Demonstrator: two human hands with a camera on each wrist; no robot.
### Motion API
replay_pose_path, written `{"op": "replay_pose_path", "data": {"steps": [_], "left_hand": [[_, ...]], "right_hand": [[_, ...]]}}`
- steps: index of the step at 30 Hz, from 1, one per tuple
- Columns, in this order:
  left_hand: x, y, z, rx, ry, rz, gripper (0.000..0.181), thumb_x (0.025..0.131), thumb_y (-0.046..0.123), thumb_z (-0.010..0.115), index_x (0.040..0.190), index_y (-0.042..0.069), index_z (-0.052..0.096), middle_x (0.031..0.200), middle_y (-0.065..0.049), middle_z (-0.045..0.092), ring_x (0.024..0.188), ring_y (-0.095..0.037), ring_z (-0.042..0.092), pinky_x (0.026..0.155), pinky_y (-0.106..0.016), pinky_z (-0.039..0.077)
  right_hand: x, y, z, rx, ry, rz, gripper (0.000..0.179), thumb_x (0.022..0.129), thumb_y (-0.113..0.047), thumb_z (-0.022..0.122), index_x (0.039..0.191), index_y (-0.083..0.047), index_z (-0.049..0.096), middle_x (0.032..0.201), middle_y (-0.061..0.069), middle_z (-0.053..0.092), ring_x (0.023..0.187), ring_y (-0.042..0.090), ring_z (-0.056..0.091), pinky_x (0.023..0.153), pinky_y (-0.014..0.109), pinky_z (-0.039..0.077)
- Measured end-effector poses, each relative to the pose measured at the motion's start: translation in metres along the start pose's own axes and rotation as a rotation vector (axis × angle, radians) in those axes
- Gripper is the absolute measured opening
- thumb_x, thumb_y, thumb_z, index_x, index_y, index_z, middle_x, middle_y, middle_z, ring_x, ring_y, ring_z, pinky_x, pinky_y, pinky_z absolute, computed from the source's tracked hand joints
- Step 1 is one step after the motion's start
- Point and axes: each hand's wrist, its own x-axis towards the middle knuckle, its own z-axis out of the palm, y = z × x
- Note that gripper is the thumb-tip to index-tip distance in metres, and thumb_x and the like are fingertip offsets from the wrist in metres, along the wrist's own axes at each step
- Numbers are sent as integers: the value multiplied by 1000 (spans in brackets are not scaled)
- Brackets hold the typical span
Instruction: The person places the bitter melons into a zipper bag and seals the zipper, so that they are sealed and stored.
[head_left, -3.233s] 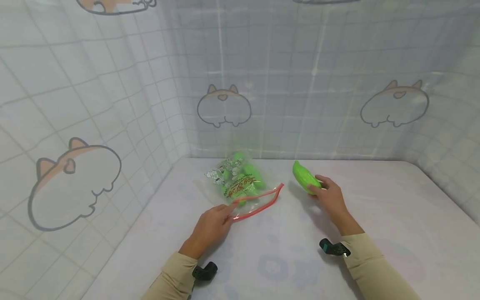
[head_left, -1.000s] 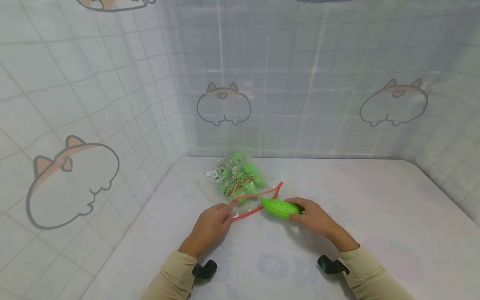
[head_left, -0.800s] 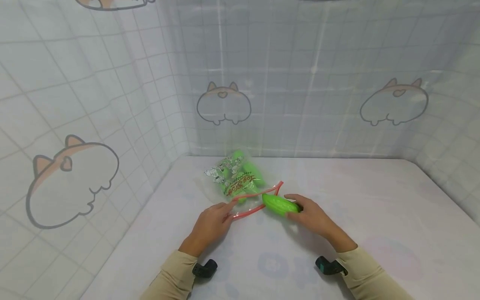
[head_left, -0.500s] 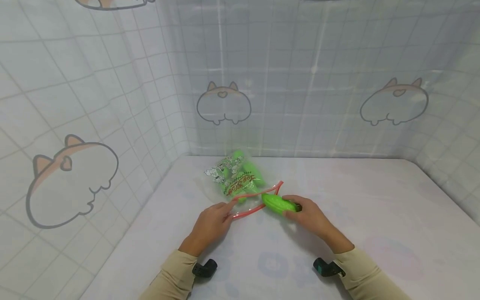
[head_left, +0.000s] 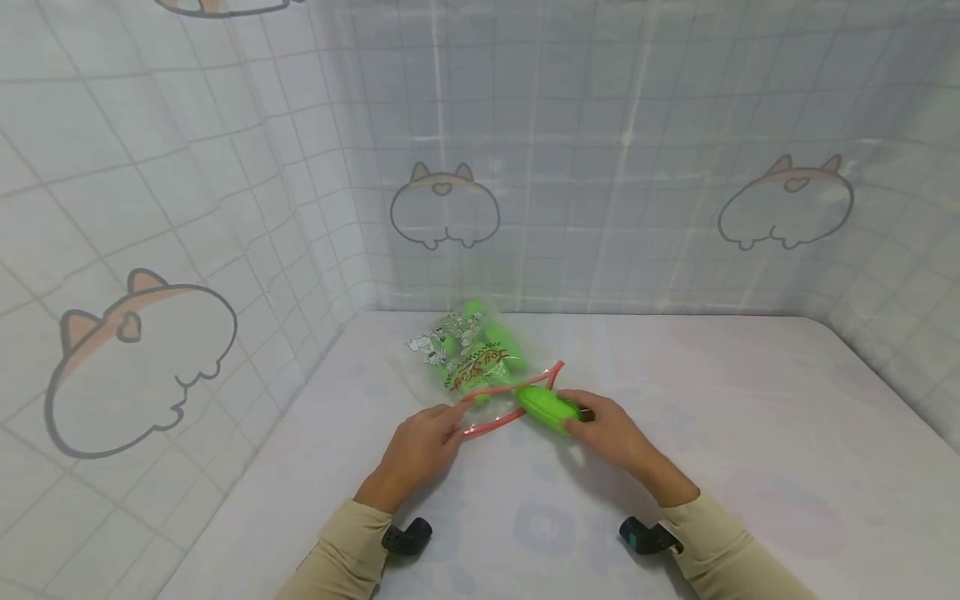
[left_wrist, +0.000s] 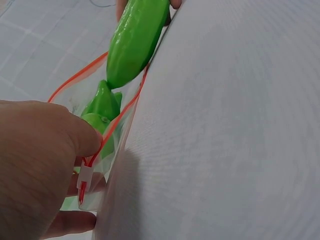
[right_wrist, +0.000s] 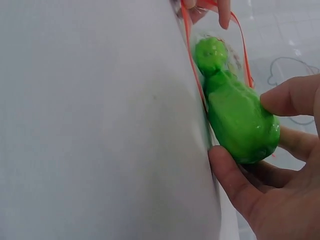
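My left hand [head_left: 420, 450] pinches the near left corner of a clear zip bag [head_left: 486, 428] with a red rim, its mouth spread apart. The bag lies on the table with several green toy vegetables [head_left: 504, 343] inside; one looks like a pepper [left_wrist: 101, 104] in the left wrist view. In my right hand [head_left: 611, 435] is a bright green, bumpy toy bitter melon [head_left: 547, 407], gripped at its near end between thumb and fingers. Its far end is at the bag's mouth, between the red edges [right_wrist: 190, 55] in the right wrist view.
The table [head_left: 720, 400] has a pale printed cover. Behind it and to the left hang white gridded sheets [head_left: 570, 233] with corgi drawings. A dark device [head_left: 648, 536] is strapped at each sleeve cuff.
From the right of the bag, my right hand has brought the toy bitter melon left and toward me to the bag's mouth, then slightly farther left. My left hand keeps its hold on the bag.
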Motion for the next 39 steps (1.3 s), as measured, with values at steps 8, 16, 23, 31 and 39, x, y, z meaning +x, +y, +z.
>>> {"op": "replay_pose_path", "data": {"steps": [8, 16, 23, 31, 39], "left_hand": [[0, -3, 2, -9, 11, 3, 49, 87, 10, 72, 135, 14, 65, 85, 2, 67, 69, -13, 57, 64, -35, 52], [-2, -3, 3, 3, 25, 7, 50, 87, 11, 74, 135, 15, 65, 80, 6, 63, 66, -11, 52, 61, -32, 49], [-2, -3, 5, -8, 18, 4, 45, 88, 12, 72, 133, 13, 67, 95, -1, 72, 82, -17, 66, 71, -38, 55], [-1, -2, 7, -20, 16, 7, 45, 89, 12, 73, 133, 14, 67, 98, -2, 73, 88, -20, 68, 75, -40, 56], [0, -1, 7, -31, 14, 4, 44, 88, 11, 73, 132, 14, 68, 97, -1, 73, 85, -18, 68, 74, -39, 56]], "right_hand": [[3, -5, 10, 65, 5, -27, 47, 89, -15, 73, 134, -9, 63, 123, 9, 66, 105, 24, 63, 89, 41, 49], [6, -9, 21, 86, -17, -35, 47, 90, -21, 75, 134, -9, 63, 122, 8, 67, 106, 22, 64, 88, 38, 50], [10, -13, 29, 107, -29, -23, 46, 91, -23, 75, 132, -6, 62, 120, 8, 67, 104, 22, 65, 83, 37, 54], [15, -17, 39, 131, -34, -3, 45, 90, -25, 75, 129, -7, 62, 114, 7, 67, 101, 21, 65, 73, 32, 55], [19, -20, 47, 123, -24, -24, 44, 89, -23, 76, 126, -4, 62, 115, 8, 67, 98, 21, 66, 68, 31, 55]]}}
